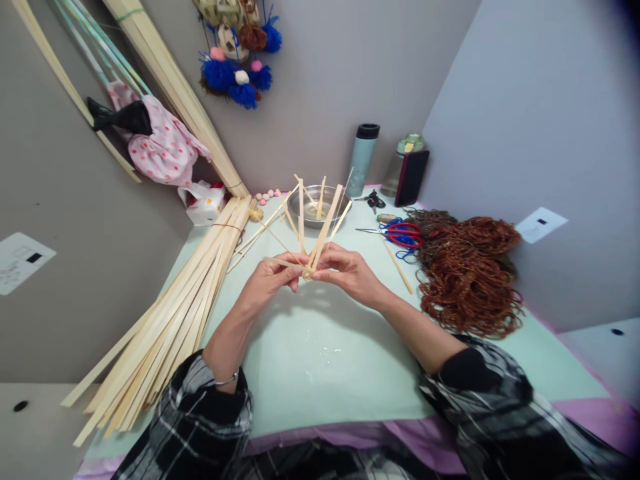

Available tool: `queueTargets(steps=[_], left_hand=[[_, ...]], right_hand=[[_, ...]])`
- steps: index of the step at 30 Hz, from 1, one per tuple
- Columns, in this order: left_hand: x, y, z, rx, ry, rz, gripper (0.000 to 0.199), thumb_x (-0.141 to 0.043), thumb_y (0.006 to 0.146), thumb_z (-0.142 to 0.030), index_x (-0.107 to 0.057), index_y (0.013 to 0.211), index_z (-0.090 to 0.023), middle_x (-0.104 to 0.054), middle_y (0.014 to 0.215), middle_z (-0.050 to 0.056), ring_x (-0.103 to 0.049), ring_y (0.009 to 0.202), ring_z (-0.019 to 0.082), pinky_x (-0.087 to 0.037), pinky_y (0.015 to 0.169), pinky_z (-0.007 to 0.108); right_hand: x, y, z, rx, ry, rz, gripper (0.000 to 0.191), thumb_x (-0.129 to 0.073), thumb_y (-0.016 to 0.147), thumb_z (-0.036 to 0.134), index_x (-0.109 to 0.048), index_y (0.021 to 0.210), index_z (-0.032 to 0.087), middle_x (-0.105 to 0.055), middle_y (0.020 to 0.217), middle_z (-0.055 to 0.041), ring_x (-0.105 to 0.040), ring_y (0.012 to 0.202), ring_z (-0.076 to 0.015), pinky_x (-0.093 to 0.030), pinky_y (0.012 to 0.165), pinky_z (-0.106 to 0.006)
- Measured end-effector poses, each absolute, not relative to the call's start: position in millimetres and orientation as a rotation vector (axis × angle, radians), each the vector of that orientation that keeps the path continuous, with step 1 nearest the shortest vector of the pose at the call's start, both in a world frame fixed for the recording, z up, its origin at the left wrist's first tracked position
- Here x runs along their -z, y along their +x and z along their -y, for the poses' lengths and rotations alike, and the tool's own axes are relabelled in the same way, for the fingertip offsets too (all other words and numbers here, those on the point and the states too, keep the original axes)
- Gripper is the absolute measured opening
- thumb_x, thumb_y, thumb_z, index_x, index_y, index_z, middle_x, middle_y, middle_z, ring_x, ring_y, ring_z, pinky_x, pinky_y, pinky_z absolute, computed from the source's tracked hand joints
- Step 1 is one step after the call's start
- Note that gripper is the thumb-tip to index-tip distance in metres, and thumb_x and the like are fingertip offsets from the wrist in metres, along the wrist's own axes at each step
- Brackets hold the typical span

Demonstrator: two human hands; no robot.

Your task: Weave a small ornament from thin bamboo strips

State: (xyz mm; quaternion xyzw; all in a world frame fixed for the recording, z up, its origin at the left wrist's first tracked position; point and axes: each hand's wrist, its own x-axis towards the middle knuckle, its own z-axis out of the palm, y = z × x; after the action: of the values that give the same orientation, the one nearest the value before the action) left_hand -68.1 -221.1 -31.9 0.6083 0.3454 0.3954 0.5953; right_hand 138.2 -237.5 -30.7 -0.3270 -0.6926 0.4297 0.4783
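Above the middle of the table, both my hands hold a small weave of pale bamboo strips, its strip ends fanning upward and to the left. My left hand pinches the left side, thumb and fingers closed on the strips. Opposite it, my right hand grips the weave near the crossing point, thumb in front and fingers behind. The crossing lies between the two thumbs and is partly covered by fingertips. Behind the strips stands a metal bowl with some strip pieces in or in front of it.
Left lies a large bundle of flat bamboo strips. At right are red-handled scissors, blue thread and a heap of brown cord. A tumbler, a bottle and a phone stand at the back. Woven balls with blue tassels hang above.
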Motion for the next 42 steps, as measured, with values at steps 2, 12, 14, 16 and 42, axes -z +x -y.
queueTargets(steps=[2, 12, 14, 16, 42], left_hand=[[25, -72, 222, -0.882, 1.463, -0.782, 0.018, -0.074, 0.08, -0.036, -0.077, 0.092, -0.023, -0.064, 0.073, 0.001, -0.051, 0.058, 0.011, -0.043, 0.062, 0.027], [26, -74, 222, -0.878, 1.427, -0.668, 0.016, -0.079, 0.076, -0.032, -0.076, 0.086, -0.02, -0.063, 0.085, 0.001, -0.053, 0.066, 0.01, -0.044, 0.065, 0.026], [25, -75, 222, -0.861, 1.445, -0.661, 0.014, -0.076, 0.079, -0.032, -0.076, 0.087, -0.02, -0.064, 0.09, 0.003, -0.057, 0.072, 0.012, -0.047, 0.071, 0.028], [23, -77, 224, -0.839, 1.463, -0.675, 0.012, -0.074, 0.082, -0.031, -0.076, 0.088, -0.021, -0.064, 0.095, 0.004, -0.059, 0.077, 0.014, -0.048, 0.077, 0.031], [27, -62, 230, -0.906, 1.22, -0.7, 0.024, -0.08, 0.071, -0.027, -0.058, 0.07, -0.017, -0.059, 0.069, -0.002, -0.051, 0.064, 0.01, -0.04, 0.064, 0.024]], right_hand=[[29, 140, 238, -1.098, -0.765, 1.734, 0.016, -0.079, 0.081, 0.037, -0.072, 0.079, 0.022, -0.063, 0.098, -0.0037, -0.062, 0.094, -0.0182, -0.051, 0.089, -0.037], [26, 139, 240, -1.134, -0.723, 1.739, 0.017, -0.08, 0.08, 0.034, -0.071, 0.078, 0.019, -0.062, 0.089, -0.0018, -0.06, 0.084, -0.0149, -0.049, 0.081, -0.032], [26, 140, 240, -1.122, -0.729, 1.741, 0.018, -0.08, 0.081, 0.035, -0.071, 0.079, 0.019, -0.063, 0.089, -0.0019, -0.059, 0.084, -0.015, -0.049, 0.08, -0.031], [26, 141, 240, -1.091, -0.738, 1.771, 0.018, -0.079, 0.081, 0.036, -0.072, 0.079, 0.019, -0.063, 0.089, -0.0023, -0.059, 0.084, -0.0154, -0.048, 0.08, -0.032], [26, 137, 243, -1.136, -0.751, 1.818, 0.021, -0.076, 0.083, 0.038, -0.069, 0.08, 0.018, -0.061, 0.085, -0.0004, -0.055, 0.078, -0.0127, -0.045, 0.076, -0.029]])
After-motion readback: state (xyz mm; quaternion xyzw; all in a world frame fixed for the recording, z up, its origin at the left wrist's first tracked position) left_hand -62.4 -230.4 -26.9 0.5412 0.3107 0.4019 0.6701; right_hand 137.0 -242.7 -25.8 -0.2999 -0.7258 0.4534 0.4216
